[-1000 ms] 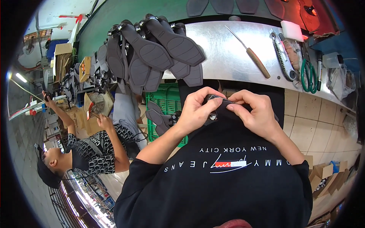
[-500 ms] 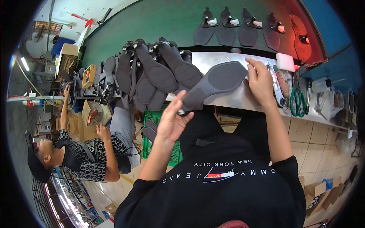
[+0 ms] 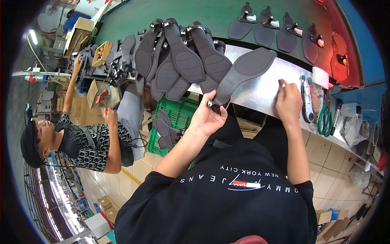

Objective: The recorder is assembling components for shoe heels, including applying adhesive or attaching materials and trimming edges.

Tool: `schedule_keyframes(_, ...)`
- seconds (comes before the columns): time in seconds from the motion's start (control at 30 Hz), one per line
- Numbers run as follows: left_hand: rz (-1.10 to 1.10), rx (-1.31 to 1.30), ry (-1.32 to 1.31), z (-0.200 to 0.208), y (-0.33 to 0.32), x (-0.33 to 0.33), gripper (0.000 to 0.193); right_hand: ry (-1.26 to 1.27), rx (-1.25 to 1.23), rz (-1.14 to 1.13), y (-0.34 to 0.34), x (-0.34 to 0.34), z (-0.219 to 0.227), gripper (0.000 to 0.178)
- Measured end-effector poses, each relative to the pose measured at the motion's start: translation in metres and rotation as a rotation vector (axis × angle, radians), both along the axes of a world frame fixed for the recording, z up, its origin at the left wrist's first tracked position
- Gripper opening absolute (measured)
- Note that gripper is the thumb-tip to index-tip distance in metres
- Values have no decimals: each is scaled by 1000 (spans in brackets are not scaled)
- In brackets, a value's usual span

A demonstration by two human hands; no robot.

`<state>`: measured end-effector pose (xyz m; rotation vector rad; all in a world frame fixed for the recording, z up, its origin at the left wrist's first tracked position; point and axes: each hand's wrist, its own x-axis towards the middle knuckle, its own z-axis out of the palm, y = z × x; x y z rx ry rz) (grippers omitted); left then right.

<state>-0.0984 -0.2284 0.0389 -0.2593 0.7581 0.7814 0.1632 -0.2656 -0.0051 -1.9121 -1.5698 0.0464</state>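
Observation:
My left hand [image 3: 206, 117] grips a dark grey sandal [image 3: 248, 67] by its heel end. Its sole faces up, and the wide toe part points away to the right over the metal table edge [image 3: 260, 91]. Apart from it, on the right, my right hand [image 3: 290, 101] is closed, with a small dark tip showing at the fingers; what it holds is too small to name. Left of the held sandal lies a heap of similar sandals [image 3: 183, 65], soles up, overlapping one another.
A green conveyor belt [image 3: 195, 10] carries several sandals in a row, under red light at right. A utility knife [image 3: 305, 97], green-handled scissors [image 3: 325, 120] and a white block [image 3: 320, 77] lie right. A green crate [image 3: 178, 112] stands below. A co-worker [image 3: 81, 142] works at left.
My right hand has drawn away from the sandal's toe end and its fingers have closed. The sandal has swung to point more away from me. The whole view has shifted.

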Motion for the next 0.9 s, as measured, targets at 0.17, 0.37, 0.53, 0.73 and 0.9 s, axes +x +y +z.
schedule_keyframes(0.17, 31, 32, 28, 15, 2, 11, 25, 777, -62, 166, -33, -24, 60, 33)
schedule_keyframes(0.37, -81, 137, -19, 7, -8, 30, 20, 1327, -377, 455, -51, -75, 60, 52)
schedule_keyframes(0.53, -50, 44, 24, 1, -10, 37, 17, 1330, -242, 449, -54, -83, 21, 51)
schedule_keyframes(0.73, -111, 119, -49, -6, -20, 29, 19, 1305, -287, 372, -55, -71, 41, 32)
schedule_keyframes(0.9, -127, 442, 343, 14, -23, 33, 49, 1726, -387, 420, -51, -58, 49, 34)
